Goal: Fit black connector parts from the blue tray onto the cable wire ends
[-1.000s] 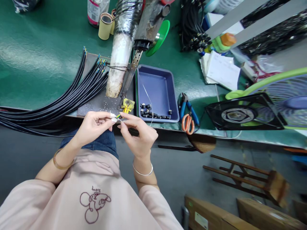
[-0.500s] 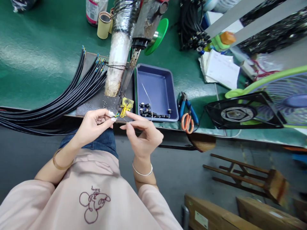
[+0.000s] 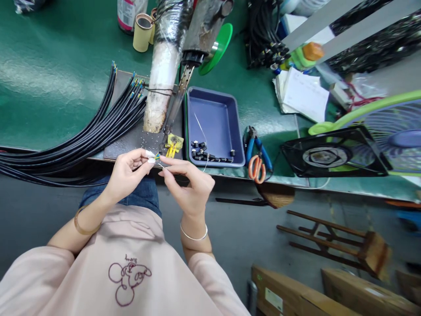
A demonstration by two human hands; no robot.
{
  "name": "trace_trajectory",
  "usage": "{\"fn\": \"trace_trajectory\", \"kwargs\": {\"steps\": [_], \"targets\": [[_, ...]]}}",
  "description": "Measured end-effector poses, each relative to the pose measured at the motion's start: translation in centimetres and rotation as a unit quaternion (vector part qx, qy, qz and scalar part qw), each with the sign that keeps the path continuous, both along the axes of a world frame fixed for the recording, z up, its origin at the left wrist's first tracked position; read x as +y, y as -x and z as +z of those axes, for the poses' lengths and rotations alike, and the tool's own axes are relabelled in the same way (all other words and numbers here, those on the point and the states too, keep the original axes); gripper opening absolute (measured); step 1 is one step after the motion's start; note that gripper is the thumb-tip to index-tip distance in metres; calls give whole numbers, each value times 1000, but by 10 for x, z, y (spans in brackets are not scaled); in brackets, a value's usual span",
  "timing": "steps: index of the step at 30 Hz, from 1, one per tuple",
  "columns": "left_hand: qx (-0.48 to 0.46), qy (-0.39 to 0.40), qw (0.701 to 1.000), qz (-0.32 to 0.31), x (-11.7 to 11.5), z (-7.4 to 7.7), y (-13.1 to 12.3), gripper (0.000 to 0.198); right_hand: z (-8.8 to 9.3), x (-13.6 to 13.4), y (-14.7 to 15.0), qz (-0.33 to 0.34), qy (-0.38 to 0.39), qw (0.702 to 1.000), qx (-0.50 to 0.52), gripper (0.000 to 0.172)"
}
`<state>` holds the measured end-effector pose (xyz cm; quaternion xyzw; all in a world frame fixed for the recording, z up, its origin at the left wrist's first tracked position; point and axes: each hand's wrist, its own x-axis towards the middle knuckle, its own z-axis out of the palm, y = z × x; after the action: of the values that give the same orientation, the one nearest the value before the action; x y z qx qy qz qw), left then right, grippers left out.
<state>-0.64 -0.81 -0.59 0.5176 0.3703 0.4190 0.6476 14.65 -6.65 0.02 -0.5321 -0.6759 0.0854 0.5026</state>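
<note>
My left hand (image 3: pixel 126 173) is closed in a pinch on the end of a cable whose coloured wire tips (image 3: pixel 157 156) stick out past my fingertips, just in front of the table edge. My right hand (image 3: pixel 187 184) is closed too, thumb and forefinger pinching a thin solder wire (image 3: pixel 200 127) that loops up over the blue tray (image 3: pixel 213 116). The two hands' fingertips almost meet below a small yellow clip (image 3: pixel 173 145) at the tip of a soldering iron (image 3: pixel 179 94). Small black connectors (image 3: pixel 205 154) lie in the tray's near end.
A bundle of black cables (image 3: pixel 85 140) fans across the green table (image 3: pixel 55 83) on my left. Blue pliers and orange scissors (image 3: pixel 258 158) lie right of the tray, then a black fan (image 3: pixel 332 156). A wooden stool (image 3: pixel 335 243) and cardboard boxes (image 3: pixel 296 294) stand on the floor.
My right hand drew away to the right half a second ago and has come back in, so its fingertips again nearly touch my left hand's at the wire tips.
</note>
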Motion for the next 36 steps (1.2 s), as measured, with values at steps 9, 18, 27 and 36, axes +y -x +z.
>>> {"fn": "trace_trajectory", "kwargs": {"steps": [9, 18, 27, 36], "targets": [[7, 13, 1000, -10, -1, 5, 1, 22, -3, -6, 4, 8, -6, 1000, 24, 15], [-13, 29, 999, -28, -1, 9, 2, 20, -3, -4, 1, -49, -3, 997, 58, 10], [23, -6, 999, -37, 0, 9, 1, 14, -7, 6, 5, -43, 50, 991, 117, 11], [38, -20, 999, -32, 9, 4, -3, 17, -15, 15, 7, -74, -100, 990, -73, 19]]}}
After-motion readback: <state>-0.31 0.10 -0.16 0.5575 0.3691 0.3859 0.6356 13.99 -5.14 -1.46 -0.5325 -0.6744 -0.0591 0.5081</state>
